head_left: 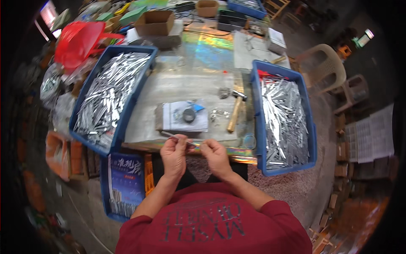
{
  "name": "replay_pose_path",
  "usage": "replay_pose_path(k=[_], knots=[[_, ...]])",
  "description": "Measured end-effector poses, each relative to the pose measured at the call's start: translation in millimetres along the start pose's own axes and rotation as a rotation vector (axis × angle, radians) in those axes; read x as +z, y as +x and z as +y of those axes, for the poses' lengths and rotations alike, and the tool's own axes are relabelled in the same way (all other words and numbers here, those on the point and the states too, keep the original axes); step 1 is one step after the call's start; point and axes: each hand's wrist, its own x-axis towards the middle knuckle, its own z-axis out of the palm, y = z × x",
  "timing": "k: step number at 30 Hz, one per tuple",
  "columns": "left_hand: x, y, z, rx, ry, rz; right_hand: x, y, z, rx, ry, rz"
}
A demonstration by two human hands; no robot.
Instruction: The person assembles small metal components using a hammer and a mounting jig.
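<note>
Near the table's front edge, my left hand (174, 155) is closed round a thin silver metal strip (169, 134), whose one end sticks out to the upper left. Close to the strip's other end, my right hand (216, 156) is closed in a pinch. What its fingertips hold is too small to make out. Just beyond my hands lies a paper-topped block (172, 120) bearing a dark ring-shaped piece (188, 115). Right of the block are a scatter of small metal parts (219, 113) and a wooden-handled hammer (235, 115).
Blue bins full of metal strips flank me: the left bin (132, 98) and the right bin (256, 111). Cardboard boxes (154, 23) stand at the back of the table (146, 112). A red plastic thing (78, 44) lies at far left. A beige chair (323, 63) stands at right.
</note>
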Motion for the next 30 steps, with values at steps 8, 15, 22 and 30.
replay_pose_path(k=[8,15,22,30], knots=[[1,-4,3,-0.042,-0.043,-0.004,6,3,8,-0.022,-0.038,-0.018],[-1,-2,2,-0.006,-0.004,-0.007,14,2,4,-0.016,0.003,0.030],[-2,1,6,-0.047,-0.035,-0.014,14,2,9,-0.030,0.003,0.008],[-3,46,9,0.104,0.148,0.009,-9,6,11,0.003,-0.083,0.020]])
